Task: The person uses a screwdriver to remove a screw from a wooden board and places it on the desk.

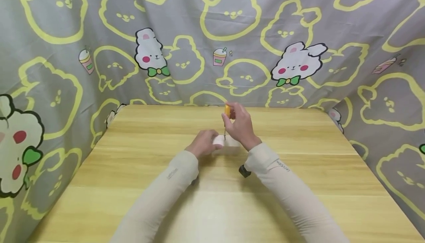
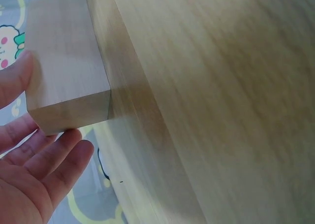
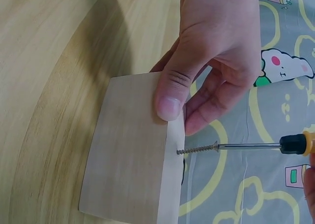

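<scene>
A pale wooden block (image 1: 218,140) sits on the table in front of me, its broad side plain in the left wrist view. My left hand (image 1: 203,142) grips one end of it, thumb on one face and fingers around the other side. A threaded screw (image 3: 197,149) stands with its point at the block's narrow top face. The tip of a screwdriver (image 3: 248,146) with a yellow and black handle meets the screw's head. My right hand (image 1: 241,126) pinches the yellow handle from above, holding the tool upright over the block.
Wood-grain table (image 1: 212,206) spreads beneath both arms. A grey curtain (image 1: 186,21) with yellow outlines and white rabbits hangs behind the table and along both sides. Under the right cuff shows a small black wrist device (image 1: 245,171).
</scene>
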Tool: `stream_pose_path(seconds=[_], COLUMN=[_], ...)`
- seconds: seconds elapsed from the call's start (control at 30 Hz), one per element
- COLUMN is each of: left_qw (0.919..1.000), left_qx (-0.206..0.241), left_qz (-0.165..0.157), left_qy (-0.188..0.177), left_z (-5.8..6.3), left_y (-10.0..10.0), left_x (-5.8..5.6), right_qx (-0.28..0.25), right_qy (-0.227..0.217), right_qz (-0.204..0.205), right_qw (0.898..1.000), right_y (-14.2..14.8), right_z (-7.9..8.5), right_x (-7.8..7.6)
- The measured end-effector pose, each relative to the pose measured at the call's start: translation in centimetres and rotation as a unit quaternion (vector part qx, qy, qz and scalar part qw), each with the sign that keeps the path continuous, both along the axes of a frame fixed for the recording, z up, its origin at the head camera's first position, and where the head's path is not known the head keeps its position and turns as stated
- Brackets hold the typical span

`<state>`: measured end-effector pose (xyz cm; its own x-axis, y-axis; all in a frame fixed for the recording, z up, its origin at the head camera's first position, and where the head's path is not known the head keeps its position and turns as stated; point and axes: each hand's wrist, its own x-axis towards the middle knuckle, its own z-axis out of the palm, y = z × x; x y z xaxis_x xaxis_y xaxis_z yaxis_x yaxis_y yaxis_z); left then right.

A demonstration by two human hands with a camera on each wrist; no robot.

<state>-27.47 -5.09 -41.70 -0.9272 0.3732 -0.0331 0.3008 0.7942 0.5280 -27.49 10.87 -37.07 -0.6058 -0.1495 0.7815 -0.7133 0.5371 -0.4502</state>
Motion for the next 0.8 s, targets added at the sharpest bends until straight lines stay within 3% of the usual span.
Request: stream_pose_path(seconds=[0.2,0.5,0.8], left_qw=[1.0000,1.0000,0.9998], left_qx=[0.003,0.005,0.002], left_qz=[0.001,0.003,-0.008], left_qy=[0.004,0.004,0.018], left_z=[0.17,-0.50,-0.17], left_y=[0.17,-0.46,0.02], left_x=[-0.05,0.58,0.00], right_qx=[-0.001,0.001,0.008], right_qy=[-0.003,-0.015,-0.018], right_qz=[0.009,0.013,0.008], right_qw=[1.000,1.000,1.000], right_y=[0.08,-0.32,0.21], right_z=[0.25,-0.41,0.17], right_x=[-0.03,0.31,0.01])
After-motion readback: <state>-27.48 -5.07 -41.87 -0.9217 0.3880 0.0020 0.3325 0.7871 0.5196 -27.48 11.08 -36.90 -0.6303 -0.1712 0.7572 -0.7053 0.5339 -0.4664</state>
